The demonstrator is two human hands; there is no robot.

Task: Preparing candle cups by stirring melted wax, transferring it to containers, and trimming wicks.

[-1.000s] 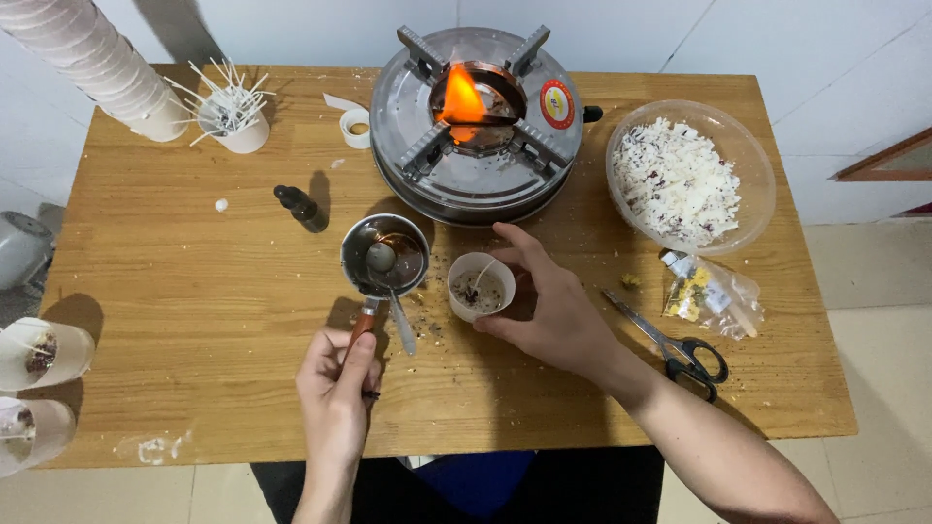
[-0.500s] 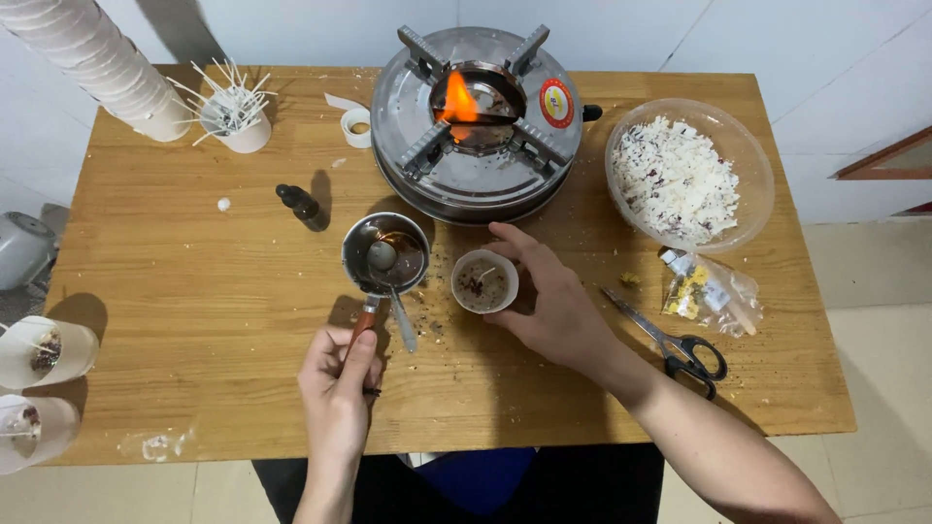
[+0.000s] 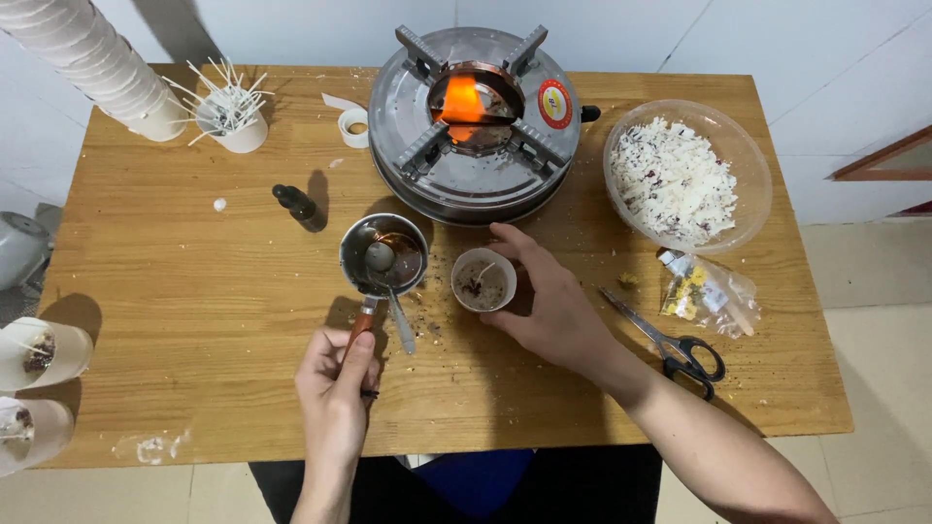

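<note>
Both hands are busy at frame centre: my left hand grips the handle of the small metal pot, spoon inside; my right hand cups the little paper cup just beside it. I judge filling is in hand; next calls for a steady lift and tilt. Beyond, a lit burner sits upper centre and a flake-filled bowl upper right, on the wooden table against white walls.

Bright, even light; sharp; soft shadows.

The cup stack and filled cups are cut off by the picture's edge.
</note>
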